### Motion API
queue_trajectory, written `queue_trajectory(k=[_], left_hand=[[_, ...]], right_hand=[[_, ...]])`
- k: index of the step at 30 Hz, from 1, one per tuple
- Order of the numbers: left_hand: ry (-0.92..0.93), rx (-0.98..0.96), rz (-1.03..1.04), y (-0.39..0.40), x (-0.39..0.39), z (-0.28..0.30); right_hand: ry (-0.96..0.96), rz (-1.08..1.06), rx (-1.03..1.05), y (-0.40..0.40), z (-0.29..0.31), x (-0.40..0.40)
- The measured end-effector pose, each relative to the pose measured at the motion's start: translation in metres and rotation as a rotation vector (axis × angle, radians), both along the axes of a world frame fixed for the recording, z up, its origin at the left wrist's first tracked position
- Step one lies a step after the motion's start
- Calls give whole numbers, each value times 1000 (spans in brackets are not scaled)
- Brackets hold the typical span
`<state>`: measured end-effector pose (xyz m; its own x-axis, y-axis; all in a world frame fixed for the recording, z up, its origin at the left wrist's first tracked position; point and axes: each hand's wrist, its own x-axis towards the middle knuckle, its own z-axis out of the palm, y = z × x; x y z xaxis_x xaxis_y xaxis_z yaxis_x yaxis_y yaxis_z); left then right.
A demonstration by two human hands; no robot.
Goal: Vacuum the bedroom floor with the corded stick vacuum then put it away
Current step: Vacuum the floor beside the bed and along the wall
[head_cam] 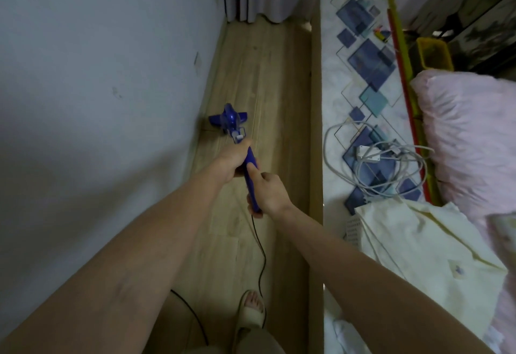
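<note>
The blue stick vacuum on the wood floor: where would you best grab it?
Judging by the blue stick vacuum, grip its long slim handle from above, near the top: the left hand and right hand wrap it there, clear of the black cord.

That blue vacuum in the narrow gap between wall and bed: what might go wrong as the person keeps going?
The black cord trails from the vacuum handle down past the sandalled foot, so a step could snag it. The vacuum head sits near the wall, so a push may bump it. Both hands, left hand and right hand, grip the handle, leaving none free to clear the cord.
</note>
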<state>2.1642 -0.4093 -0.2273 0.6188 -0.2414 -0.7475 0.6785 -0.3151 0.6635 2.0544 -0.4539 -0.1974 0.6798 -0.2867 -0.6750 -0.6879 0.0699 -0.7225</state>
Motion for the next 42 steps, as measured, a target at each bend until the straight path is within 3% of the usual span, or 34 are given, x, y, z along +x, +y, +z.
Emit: queue_trajectory(k=[10,20,29,42], left_hand=[[104,-41,7,1,-12,-9],[194,-150,16,23,-71,36],[134,-54,-191,61,-145,76],[159,-24,-271,111,-157,66]], right_hand=[[20,38,-51,-4,-6,-15],[46,46,-88,9,68,-77],[130,-189,-39,69,122,-150],[50,-326,25,134,102,-172]])
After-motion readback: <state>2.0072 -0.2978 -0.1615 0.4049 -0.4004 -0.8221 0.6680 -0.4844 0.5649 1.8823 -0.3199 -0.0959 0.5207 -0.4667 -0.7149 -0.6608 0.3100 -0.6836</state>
